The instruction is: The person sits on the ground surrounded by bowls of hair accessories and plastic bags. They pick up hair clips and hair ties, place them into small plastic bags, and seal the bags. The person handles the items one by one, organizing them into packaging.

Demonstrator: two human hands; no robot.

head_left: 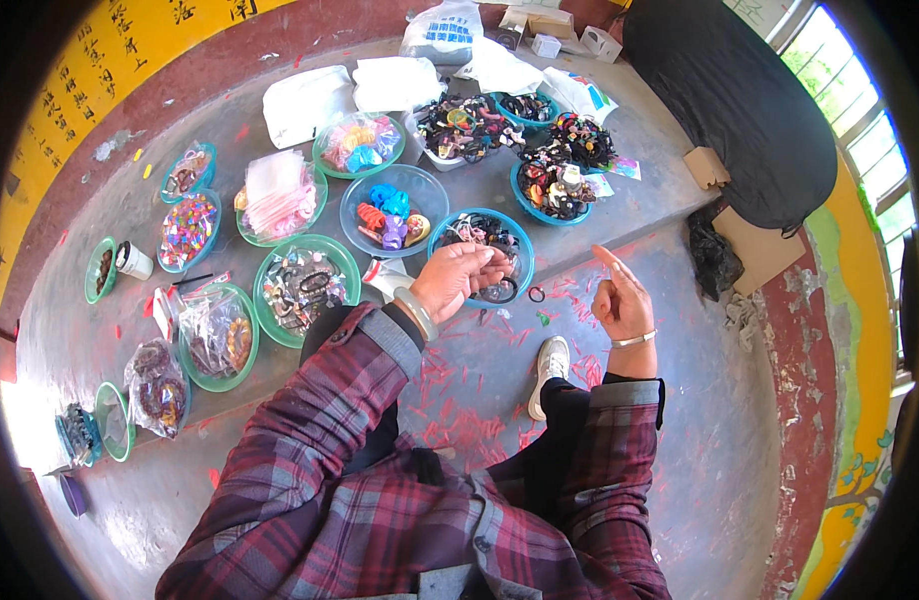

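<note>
My left hand [458,280] is over the near edge of a blue bowl [528,262] of dark hair ties. Its fingers are pinched together; what they hold, if anything, is hard to make out. Just below them shows a dark hair-tie loop [500,291], and I cannot tell whether it hangs from the fingers or lies in the bowl. A smaller dark ring [537,294] appears just right of the bowl. To the right, apart from the bowls, my right hand [625,308] has its index finger stretched out and its other fingers partly bent, with nothing visible in it.
Several bowls of hair accessories surround the left side, including a green bowl [352,277] of charms and a clear bowl [442,190] of coloured pieces. Piled black hair ties [470,125] stand farther back. Red scraps [450,420] litter the floor around my shoe [550,370].
</note>
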